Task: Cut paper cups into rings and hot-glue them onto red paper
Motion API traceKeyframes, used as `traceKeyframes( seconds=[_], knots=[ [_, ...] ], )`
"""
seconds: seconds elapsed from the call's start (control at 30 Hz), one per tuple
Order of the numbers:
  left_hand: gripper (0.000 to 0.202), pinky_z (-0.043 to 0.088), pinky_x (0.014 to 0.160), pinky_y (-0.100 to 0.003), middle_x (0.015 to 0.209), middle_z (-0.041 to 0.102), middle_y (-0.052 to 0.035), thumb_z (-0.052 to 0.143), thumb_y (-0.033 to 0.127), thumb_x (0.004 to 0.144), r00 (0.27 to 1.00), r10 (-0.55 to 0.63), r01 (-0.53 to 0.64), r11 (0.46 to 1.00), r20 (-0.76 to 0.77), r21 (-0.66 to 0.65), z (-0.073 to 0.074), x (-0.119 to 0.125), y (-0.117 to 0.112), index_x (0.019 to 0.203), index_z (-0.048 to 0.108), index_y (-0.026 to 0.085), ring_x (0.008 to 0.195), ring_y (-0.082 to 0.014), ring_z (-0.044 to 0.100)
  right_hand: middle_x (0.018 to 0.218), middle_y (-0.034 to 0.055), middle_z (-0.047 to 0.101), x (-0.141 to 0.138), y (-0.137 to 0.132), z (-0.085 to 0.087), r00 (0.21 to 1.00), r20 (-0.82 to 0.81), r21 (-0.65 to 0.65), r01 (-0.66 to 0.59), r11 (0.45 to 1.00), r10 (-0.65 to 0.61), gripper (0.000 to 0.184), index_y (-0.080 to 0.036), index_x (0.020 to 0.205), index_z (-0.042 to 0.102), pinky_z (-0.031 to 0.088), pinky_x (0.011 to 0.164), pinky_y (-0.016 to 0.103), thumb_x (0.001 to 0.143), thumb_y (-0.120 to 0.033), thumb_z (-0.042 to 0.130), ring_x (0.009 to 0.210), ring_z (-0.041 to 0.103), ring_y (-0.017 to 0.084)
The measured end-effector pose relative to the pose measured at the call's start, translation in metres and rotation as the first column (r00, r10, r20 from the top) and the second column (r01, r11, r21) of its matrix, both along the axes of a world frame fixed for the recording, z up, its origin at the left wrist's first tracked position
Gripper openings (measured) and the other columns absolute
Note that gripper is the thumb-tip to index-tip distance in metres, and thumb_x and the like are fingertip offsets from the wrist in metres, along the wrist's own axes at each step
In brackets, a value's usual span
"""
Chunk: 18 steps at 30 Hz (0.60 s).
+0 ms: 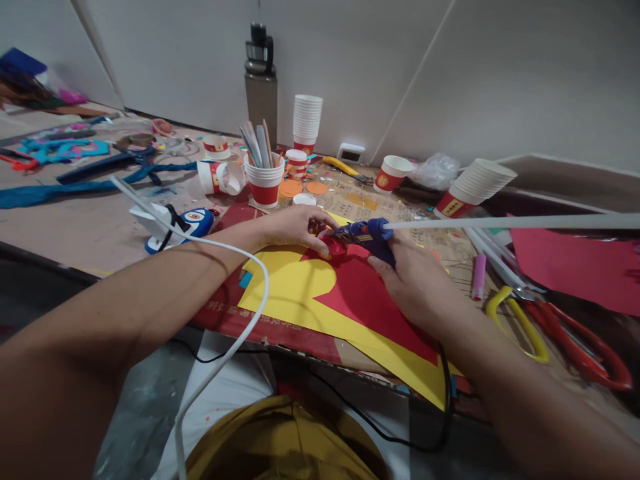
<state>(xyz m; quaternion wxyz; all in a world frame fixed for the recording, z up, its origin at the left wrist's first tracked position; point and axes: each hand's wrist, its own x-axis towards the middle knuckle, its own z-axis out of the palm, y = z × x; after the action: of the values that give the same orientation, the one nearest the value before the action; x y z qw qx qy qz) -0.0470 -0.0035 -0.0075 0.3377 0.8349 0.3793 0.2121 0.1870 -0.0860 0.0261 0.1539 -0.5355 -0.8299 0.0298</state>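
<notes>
My right hand grips a blue hot glue gun with a long white glue stick running out of its back to the right. The gun's nozzle points left at a small red piece that my left hand pinches between fingers and thumb. Both hands work above red paper lying on a yellow sheet on the low table.
A cup of sticks, stacks of paper cups, a metal flask, red and yellow scissors, a pink marker and a white cable crowd the table. More red paper lies right.
</notes>
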Motion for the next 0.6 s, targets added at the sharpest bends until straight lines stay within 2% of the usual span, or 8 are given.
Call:
traceKeyframes(
  seconds=[0.13, 0.27, 0.4, 0.6],
  knots=[
    [0.054, 0.035, 0.063, -0.026, 0.077, 0.057, -0.0004, 0.080, 0.040, 0.061, 1.000, 0.008, -0.007, 0.999, 0.016, -0.050, 0.000, 0.000, -0.001, 0.109, 0.070, 0.018, 0.068, -0.0126, 0.047, 0.100, 0.0123, 0.070, 0.003, -0.003, 0.004, 0.999, -0.014, 0.052, -0.046, 0.998, 0.046, 0.031, -0.020, 0.116, 0.058, 0.051, 0.070, 0.042, 0.092, -0.036, 0.048, 0.088, 0.066, 0.031],
    [0.059, 0.034, 0.063, -0.027, 0.080, 0.058, -0.0011, 0.081, 0.041, 0.059, 1.000, 0.021, -0.020, 0.999, 0.011, -0.049, 0.000, 0.000, 0.000, 0.112, 0.069, 0.017, 0.068, -0.0128, 0.047, 0.105, 0.0131, 0.070, 0.005, -0.006, 0.009, 0.999, -0.019, 0.027, -0.038, 0.999, 0.038, 0.032, -0.019, 0.117, 0.059, 0.051, 0.073, 0.041, 0.092, -0.035, 0.047, 0.090, 0.065, 0.031],
    [0.062, 0.034, 0.061, -0.025, 0.078, 0.058, -0.0002, 0.082, 0.044, 0.059, 0.999, 0.039, -0.039, 0.999, 0.000, -0.007, -0.002, -0.002, 0.001, 0.113, 0.069, 0.018, 0.066, -0.0113, 0.045, 0.100, 0.0132, 0.070, 0.011, -0.004, 0.012, 0.999, -0.038, -0.018, 0.019, 1.000, -0.019, 0.030, -0.017, 0.111, 0.061, 0.050, 0.069, 0.039, 0.090, -0.035, 0.049, 0.085, 0.065, 0.030],
    [0.062, 0.037, 0.063, -0.024, 0.079, 0.059, -0.0007, 0.083, 0.040, 0.060, 0.998, 0.004, -0.003, 1.000, 0.068, -0.006, -0.006, -0.004, 0.004, 0.116, 0.067, 0.017, 0.068, -0.0107, 0.048, 0.097, 0.0105, 0.069, 0.024, 0.004, 0.017, 0.980, -0.195, -0.058, 0.020, 0.998, -0.031, 0.029, -0.020, 0.110, 0.060, 0.051, 0.071, 0.042, 0.088, -0.038, 0.053, 0.084, 0.063, 0.029]
  ],
)
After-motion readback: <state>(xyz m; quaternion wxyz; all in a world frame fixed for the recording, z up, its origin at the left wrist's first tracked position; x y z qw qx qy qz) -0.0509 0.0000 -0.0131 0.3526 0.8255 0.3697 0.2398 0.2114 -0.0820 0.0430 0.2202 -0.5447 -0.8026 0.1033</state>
